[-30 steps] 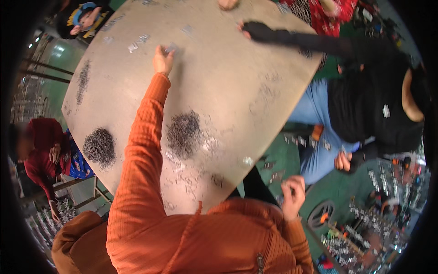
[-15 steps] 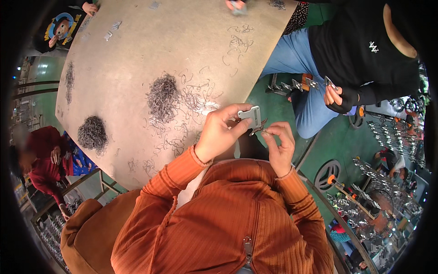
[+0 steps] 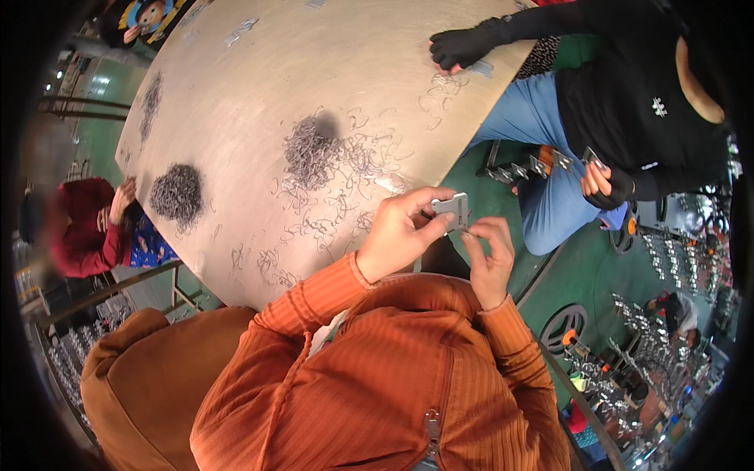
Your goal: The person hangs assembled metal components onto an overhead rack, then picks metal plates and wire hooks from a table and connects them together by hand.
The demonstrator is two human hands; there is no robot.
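Over the table's near right edge, my left hand (image 3: 397, 235) pinches a flat grey metal plate (image 3: 452, 207) with cut-out edges between thumb and fingers. Close beside its lower right edge, my right hand (image 3: 491, 255) is closed in a pinch on a small thin wire piece. That piece is mostly hidden by the fingertips, and I cannot tell whether it touches the plate. To the left of my hands, a loose heap of small curved wire hooks (image 3: 309, 153) lies on the table (image 3: 236, 102), with many more hooks (image 3: 345, 192) strewn around it.
A darker wire heap (image 3: 177, 194) sits farther left. At right, a co-worker's gloved hand (image 3: 463, 49) rests on the table near a metal plate (image 3: 481, 69); the other hand (image 3: 601, 184) holds a row of plates. Another person (image 3: 86, 228) is at left. A brown chair (image 3: 165, 377) stands beside me.
The view has shifted, so the table sits farther right. The co-worker's gloved arm now reaches across the table. My hands are closer together, and fewer dark wire bits show between them.
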